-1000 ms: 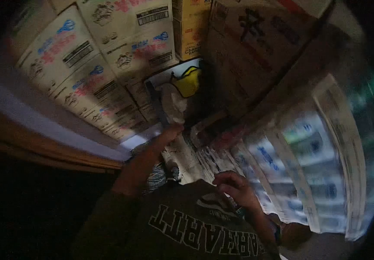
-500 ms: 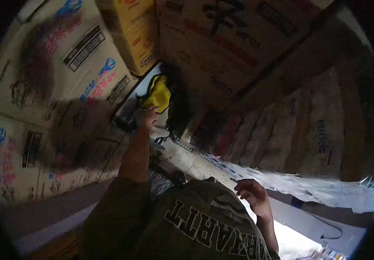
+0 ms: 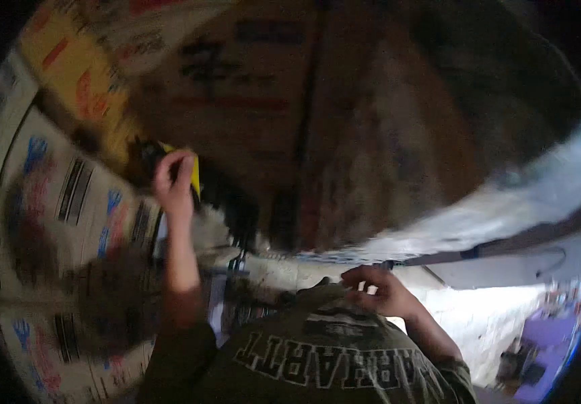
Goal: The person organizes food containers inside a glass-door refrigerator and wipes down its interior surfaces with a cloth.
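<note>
My left hand (image 3: 175, 178) is raised at the left, in front of the cardboard boxes, with its fingers bent. It appears closed on a yellow and black item (image 3: 195, 176), which looks soft like a bag or cloth. Most of that item is hidden behind the hand, and blur hides the exact hold. My right hand (image 3: 381, 293) hovers close to the front of my dark printed shirt (image 3: 324, 357). Its fingers are loosely curled, with a gap between thumb and forefinger, and nothing can be made out in them.
Printed cardboard boxes (image 3: 95, 202) are stacked along the left. A yellow carton (image 3: 78, 77) stands at upper left. Large dark brown boxes (image 3: 257, 114) fill the top and middle. Clear plastic wrap (image 3: 492, 192) runs along the right. A purple surface with objects (image 3: 539, 350) is at lower right.
The view has swung to the right, so the boxes sit further left. My left hand has gone from reaching over the yellow item to bent fingers at it. My right hand is nearer the shirt.
</note>
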### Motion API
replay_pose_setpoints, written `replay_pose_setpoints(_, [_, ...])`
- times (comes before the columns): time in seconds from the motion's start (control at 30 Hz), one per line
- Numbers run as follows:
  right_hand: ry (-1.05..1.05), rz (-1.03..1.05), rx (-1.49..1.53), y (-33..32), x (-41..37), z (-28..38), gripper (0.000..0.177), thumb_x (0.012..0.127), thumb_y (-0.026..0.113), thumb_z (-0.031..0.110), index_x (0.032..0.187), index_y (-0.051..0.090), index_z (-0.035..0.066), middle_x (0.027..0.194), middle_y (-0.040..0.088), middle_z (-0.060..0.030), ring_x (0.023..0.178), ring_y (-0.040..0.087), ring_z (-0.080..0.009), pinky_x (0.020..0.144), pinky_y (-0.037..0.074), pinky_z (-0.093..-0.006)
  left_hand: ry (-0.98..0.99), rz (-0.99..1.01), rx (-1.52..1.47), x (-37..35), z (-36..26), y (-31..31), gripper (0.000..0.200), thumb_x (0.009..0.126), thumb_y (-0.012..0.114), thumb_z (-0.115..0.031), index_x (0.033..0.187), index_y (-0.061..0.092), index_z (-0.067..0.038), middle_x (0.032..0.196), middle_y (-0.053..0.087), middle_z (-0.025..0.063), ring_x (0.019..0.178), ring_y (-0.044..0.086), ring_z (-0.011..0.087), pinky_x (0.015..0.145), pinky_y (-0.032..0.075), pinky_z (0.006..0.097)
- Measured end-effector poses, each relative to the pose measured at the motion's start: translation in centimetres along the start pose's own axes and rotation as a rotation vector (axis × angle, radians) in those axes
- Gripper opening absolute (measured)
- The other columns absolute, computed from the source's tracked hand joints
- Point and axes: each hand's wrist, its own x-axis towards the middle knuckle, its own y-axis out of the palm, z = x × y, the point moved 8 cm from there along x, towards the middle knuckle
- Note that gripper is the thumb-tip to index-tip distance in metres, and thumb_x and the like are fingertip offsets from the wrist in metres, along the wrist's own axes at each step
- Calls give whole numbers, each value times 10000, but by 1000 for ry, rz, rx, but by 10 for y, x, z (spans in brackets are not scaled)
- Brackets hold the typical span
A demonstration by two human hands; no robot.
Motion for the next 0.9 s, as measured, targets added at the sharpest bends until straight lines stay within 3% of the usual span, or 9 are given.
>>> replay_pose_setpoints(0.13, [-243, -64, -125, -11, -19, 30, 409, 791, 663, 161, 1161, 532, 44, 1015, 595, -114, 888, 604, -215, 742, 488, -331, -61, 493, 105, -63, -84, 45, 128, 804, 640, -134, 869, 570, -49, 808, 590, 34, 722, 545, 114, 676, 445, 275])
replay_pose_setpoints(0.23, [-561, -227, -108, -39, -51, 70, 619, 750, 693, 198, 1276, 407, 41, 1188, 491, -160, 1063, 517, -286, 864, 429, -387, 653, 1192, 140, -143, -141, 77, 243, 762, 584, -159, 987, 619, -75, 712, 561, 102, 607, 563, 250, 587, 453, 299])
replay_pose_setpoints(0.27, [-720, -328, -161, -50, -70, 81, 704, 721, 711, 214, 1306, 364, 34, 1244, 448, -174, 1135, 467, -314, 919, 393, -411, 557, 1188, -32, -162, -171, 103, 164, 705, 610, -106, 851, 658, -51, 667, 589, 97, 612, 570, 208, 620, 460, 292])
replay_pose_setpoints(0.3, [-819, -402, -212, -60, -87, 88, 769, 688, 726, 233, 1319, 340, 25, 1271, 422, -180, 1175, 420, -334, 957, 348, -430, 188, 1564, -38, -190, -184, 130, 189, 886, 518, -71, 1009, 661, -60, 897, 636, 112, 617, 544, 248, 568, 422, 292])
replay_pose_setpoints(0.43, [-986, -420, -404, -85, -140, 68, 884, 611, 749, 264, 1340, 312, 20, 1325, 380, -174, 1224, 358, -368, 1013, 275, -462, 510, 1612, 11, -256, -247, 207, 227, 830, 491, 20, 990, 647, -24, 774, 592, 121, 526, 470, 199, 511, 380, 277])
replay_pose_setpoints(0.53, [-893, -259, -315, -104, -175, 32, 874, 620, 735, 249, 1347, 305, 26, 1211, 483, -184, 1184, 399, -358, 989, 285, -471, 428, 1845, 189, -308, -260, 256, 246, 817, 477, 8, 999, 640, -20, 786, 570, 148, 597, 510, 237, 558, 411, 311])
replay_pose_setpoints(0.67, [-693, -155, -187, -147, -240, -28, 750, 658, 704, 182, 1303, 367, 0, 877, 590, -186, 967, 528, -363, 812, 408, -423, 478, 2017, -110, -374, -294, 329, 262, 824, 489, -46, 1045, 630, -48, 816, 561, 165, 647, 542, 236, 596, 423, 312])
replay_pose_setpoints(0.77, [-469, -298, -129, -193, -308, -68, 646, 706, 699, 200, 1254, 422, -2, 888, 583, -202, 846, 565, -371, 727, 442, -395, 563, 2053, 51, -418, -308, 395, 455, 640, 517, -45, 1079, 631, -83, 725, 523, 131, 627, 556, 262, 591, 441, 321])
replay_pose_setpoints(0.9, [-276, -582, -94, -244, -396, -115, 526, 724, 707, 240, 1142, 485, 11, 995, 558, -195, 955, 538, -348, 785, 420, -406, 657, 2260, -27, -481, -346, 474, 562, 731, 519, -100, 1285, 471, -181, 817, 514, 120, 672, 568, 289, 622, 477, 338])
